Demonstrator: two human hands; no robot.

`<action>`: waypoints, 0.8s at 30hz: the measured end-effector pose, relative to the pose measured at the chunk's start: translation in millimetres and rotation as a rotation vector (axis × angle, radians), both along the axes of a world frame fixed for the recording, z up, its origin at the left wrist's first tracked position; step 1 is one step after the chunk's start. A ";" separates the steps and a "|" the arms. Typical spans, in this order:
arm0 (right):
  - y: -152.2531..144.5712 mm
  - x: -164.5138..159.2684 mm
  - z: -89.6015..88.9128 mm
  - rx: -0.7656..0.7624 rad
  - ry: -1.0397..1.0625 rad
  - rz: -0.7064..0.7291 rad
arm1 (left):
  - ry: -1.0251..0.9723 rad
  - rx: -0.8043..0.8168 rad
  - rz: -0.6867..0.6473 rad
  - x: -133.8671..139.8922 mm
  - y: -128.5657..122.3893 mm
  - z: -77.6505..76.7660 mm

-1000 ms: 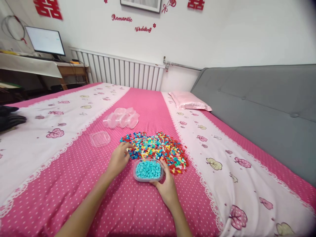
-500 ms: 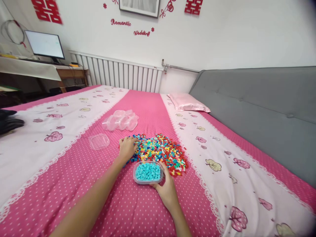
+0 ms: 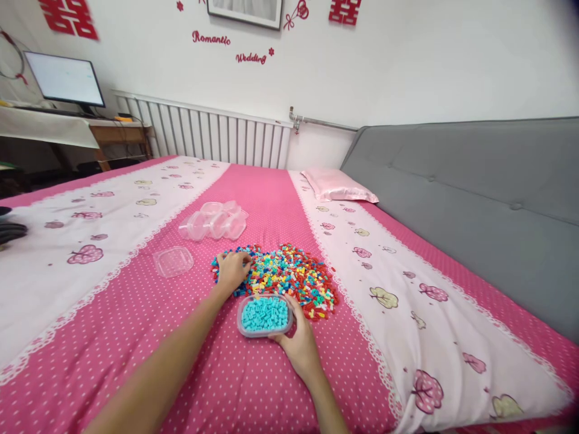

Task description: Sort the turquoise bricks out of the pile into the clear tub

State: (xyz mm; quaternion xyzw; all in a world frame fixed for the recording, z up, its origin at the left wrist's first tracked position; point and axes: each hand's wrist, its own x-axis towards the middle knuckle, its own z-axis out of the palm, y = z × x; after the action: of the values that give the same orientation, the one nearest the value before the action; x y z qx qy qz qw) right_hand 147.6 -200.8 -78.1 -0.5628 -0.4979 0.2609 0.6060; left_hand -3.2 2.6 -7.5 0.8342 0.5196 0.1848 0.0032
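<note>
A heap of small building bricks in red, yellow, blue, turquoise and white is spread over the pink dotted bedspread. My left hand rests at the heap's left side, fingers bent in among the bricks; whether a brick is between the fingertips is too small to make out. Just in front of the heap stands a clear plastic box filled with turquoise bricks. My right hand grips the box by its right end, thumb at the near side and fingers behind.
Left of the heap lies a clear lid. Beyond it sit several clear empty boxes. A pink pillow lies near the grey headboard. Dark gloves or cloth show at the left edge.
The whole view has shifted slightly, so things appear further left. My left hand stays at the heap's left side with slightly moved fingers; my right hand keeps hold of the box.
</note>
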 end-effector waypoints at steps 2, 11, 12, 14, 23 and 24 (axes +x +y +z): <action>0.7 0.1 0.2 0.007 0.001 0.000 | -0.024 -0.014 -0.037 -4.3 -1.0 6.1; 0.4 1.0 -1.1 0.007 0.026 0.021 | -0.120 -0.190 -0.449 -20.6 -47.7 46.7; 0.4 1.1 -1.3 0.007 0.031 0.025 | -0.129 -0.203 -0.480 -21.6 -57.6 50.1; 0.5 1.0 -1.4 0.012 0.038 0.037 | -0.134 -0.228 -0.543 -22.2 -76.9 54.7; 0.0 0.9 -0.6 0.025 0.027 0.027 | -0.019 -0.234 -0.646 -10.1 -113.9 52.1; 0.0 1.0 -0.8 0.022 0.024 0.022 | 0.005 -0.231 -0.670 -8.7 -114.6 52.1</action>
State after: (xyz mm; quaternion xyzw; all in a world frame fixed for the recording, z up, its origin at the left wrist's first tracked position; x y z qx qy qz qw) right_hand 148.6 -200.9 -78.9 -0.5475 -0.4996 0.2689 0.6151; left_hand -11.9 -112.0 44.6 0.9529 0.2345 0.1116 0.1566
